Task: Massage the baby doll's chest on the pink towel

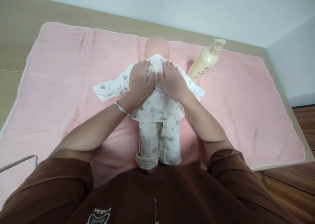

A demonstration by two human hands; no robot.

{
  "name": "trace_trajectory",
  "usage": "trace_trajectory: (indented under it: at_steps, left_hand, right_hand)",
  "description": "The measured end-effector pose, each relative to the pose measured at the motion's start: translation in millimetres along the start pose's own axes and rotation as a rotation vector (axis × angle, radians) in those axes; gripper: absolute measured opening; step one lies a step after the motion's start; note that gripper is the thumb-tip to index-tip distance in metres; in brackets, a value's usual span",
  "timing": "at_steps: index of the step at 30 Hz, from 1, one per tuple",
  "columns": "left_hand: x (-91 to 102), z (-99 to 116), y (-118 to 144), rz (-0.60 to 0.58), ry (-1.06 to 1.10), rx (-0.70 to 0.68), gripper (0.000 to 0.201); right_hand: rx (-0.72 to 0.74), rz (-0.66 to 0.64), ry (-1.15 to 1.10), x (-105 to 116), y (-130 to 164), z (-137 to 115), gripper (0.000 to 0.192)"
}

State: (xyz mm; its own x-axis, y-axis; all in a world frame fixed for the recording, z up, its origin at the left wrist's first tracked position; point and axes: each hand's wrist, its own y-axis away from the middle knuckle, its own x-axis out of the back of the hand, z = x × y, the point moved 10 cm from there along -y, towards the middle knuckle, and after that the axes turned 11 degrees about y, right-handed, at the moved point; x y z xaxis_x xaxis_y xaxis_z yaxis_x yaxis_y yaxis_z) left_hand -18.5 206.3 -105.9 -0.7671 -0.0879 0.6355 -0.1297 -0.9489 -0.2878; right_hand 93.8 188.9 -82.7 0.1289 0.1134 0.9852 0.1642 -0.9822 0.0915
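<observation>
Left hand (140, 82), right hand (172, 81) flat on doll (158, 110) chest; pink towel (61, 86) beneath; lotion bottle (205, 62) beside.

Both arms reach forward; left hand (140, 82) and right hand (172, 81) lie palm-down, side by side, fingers spread flat; thumbs nearly touching.

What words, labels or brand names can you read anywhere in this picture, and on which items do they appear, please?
Pump bottle: dark print on its label, too small and blurred to read.
Brown shirt: white lettering above a logo near the bottom edge, seen upside down and partly cut off; not reliably readable.
Doll's printed clothes: small animal pictures only, no words.
Pink towel: no text.
</observation>
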Motion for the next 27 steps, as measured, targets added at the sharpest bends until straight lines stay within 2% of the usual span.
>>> trace_trajectory:
  at_steps: [3,6,11,15,17,20,23,25,27]
  left_hand:
    - [0.4,-1,0,0.014,-0.012,-0.018,0.059]
    - [1.9,-1,-1,0.025,-0.028,-0.029,0.060]
    - [-0.4,21,12,0.017,-0.097,-0.122,0.056]
    - [0.4,32,17,0.019,-0.084,-0.145,0.049]
    - [1.8,29,10,-0.011,-0.089,-0.142,0.046]
    - [1.9,16,-8,-0.116,-0.121,-0.105,0.038]
    - [2.8,11,-16,-0.173,-0.159,-0.080,0.037]
    - [5.7,18,-11,-0.133,-0.197,-0.101,0.039]
    - [8.0,30,0,-0.074,-0.237,-0.134,0.043]
  right_hand:
    - [-0.040,0.059,0.010,-4,-16,12,0.067]
    - [-0.012,0.072,0.014,-5,-19,16,0.068]
    - [0.058,0.032,-0.037,0,-19,20,0.075]
    - [0.033,0.079,-0.003,4,-15,18,0.069]
    - [0.034,0.089,0.040,5,-6,11,0.064]
    - [0.086,0.075,0.079,10,10,-4,0.057]
    - [0.090,0.080,0.069,17,15,-5,0.046]
    - [0.068,0.081,0.032,16,8,2,0.044]
    - [0.045,0.081,0.000,10,-4,11,0.050]
